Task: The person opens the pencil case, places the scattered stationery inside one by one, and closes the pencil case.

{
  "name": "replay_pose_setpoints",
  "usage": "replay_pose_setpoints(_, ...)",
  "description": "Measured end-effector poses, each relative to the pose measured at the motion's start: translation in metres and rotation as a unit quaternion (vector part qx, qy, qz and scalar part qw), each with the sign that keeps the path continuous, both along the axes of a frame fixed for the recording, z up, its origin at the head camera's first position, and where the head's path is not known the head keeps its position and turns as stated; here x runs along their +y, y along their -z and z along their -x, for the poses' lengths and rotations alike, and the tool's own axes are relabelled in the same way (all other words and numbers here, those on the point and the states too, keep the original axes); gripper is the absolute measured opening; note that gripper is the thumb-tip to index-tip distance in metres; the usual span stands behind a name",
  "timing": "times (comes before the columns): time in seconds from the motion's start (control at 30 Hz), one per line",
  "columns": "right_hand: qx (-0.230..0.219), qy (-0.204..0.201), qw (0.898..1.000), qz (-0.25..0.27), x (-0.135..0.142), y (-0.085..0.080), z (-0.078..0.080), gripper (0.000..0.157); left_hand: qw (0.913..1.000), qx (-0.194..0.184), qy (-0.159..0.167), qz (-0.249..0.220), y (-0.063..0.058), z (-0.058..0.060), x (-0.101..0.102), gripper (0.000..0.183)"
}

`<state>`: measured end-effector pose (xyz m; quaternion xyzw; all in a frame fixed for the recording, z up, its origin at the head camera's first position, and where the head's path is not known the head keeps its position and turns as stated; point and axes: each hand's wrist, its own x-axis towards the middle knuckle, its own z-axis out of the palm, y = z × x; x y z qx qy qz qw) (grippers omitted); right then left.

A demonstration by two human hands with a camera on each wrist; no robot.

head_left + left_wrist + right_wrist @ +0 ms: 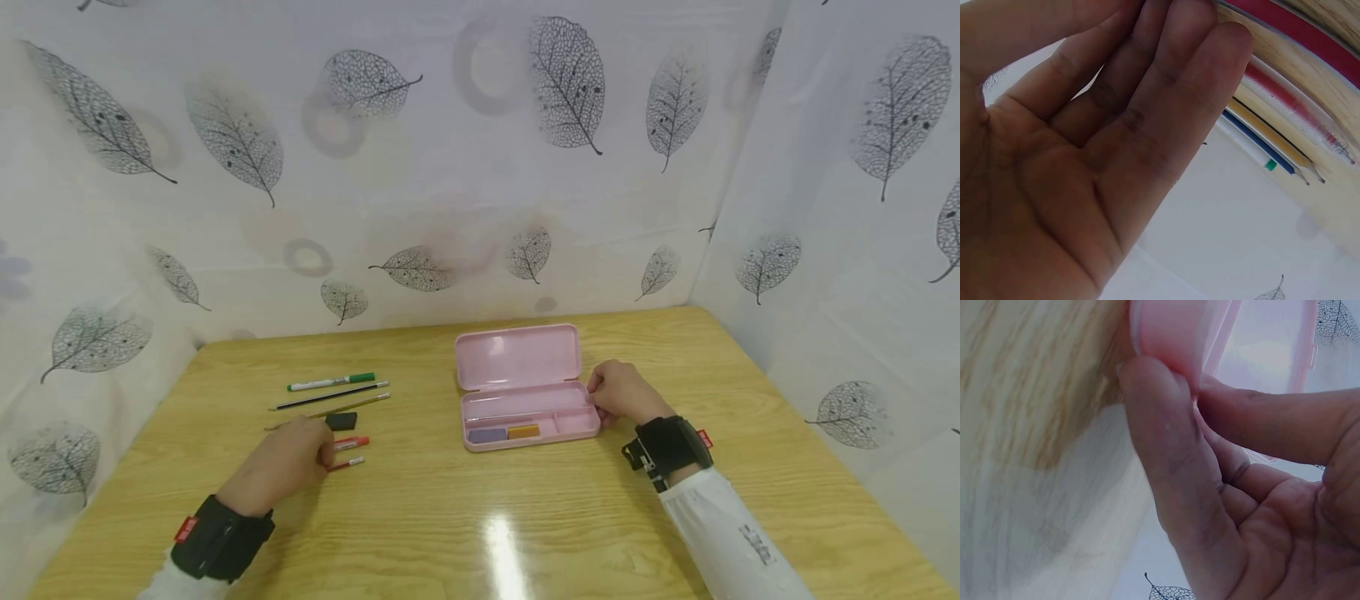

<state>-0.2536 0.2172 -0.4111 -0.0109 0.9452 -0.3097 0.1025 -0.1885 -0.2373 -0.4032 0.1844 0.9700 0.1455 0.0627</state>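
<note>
A pink pencil case [519, 387] lies with its lid raised, holding a purple block [487, 435] and an orange block [522, 432]. My right hand [624, 393] pinches its right end wall; the right wrist view shows thumb and forefinger on the pink edge [1169, 337]. Over on the left, my left hand [288, 462] bends down with thumb and fingers drawn together at a slim red pencil [352, 462], covering part of it. Close beside it lies a red pen [352, 443], clear-barrelled in the left wrist view. The left fingertips are partly out of that view.
Behind the left hand lie a black eraser [342, 421], a yellowish pencil [367, 402], a dark pencil [326, 397] and a green-capped marker [330, 382]. Leaf-patterned curtains [450, 192] enclose the wooden table [420, 533] at the back and sides.
</note>
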Motion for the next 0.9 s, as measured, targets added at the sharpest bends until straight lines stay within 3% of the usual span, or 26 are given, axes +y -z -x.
replay_pose_setpoints(0.37,0.003,0.001,1.000,0.005,0.000,-0.001,-0.001,0.005,0.9996,0.023,0.018,-0.002,-0.001,-0.002,0.006,0.051)
replay_pose_setpoints(0.6,0.000,0.003,1.000,0.003,0.000,-0.001,0.000,0.005,1.0000,0.006,0.002,0.007,-0.002,-0.003,0.007,0.030)
replay_pose_setpoints(0.9,0.002,-0.004,1.000,0.004,0.001,-0.003,-0.002,0.004,0.9997,0.015,0.016,0.006,-0.005,-0.004,0.012,0.036)
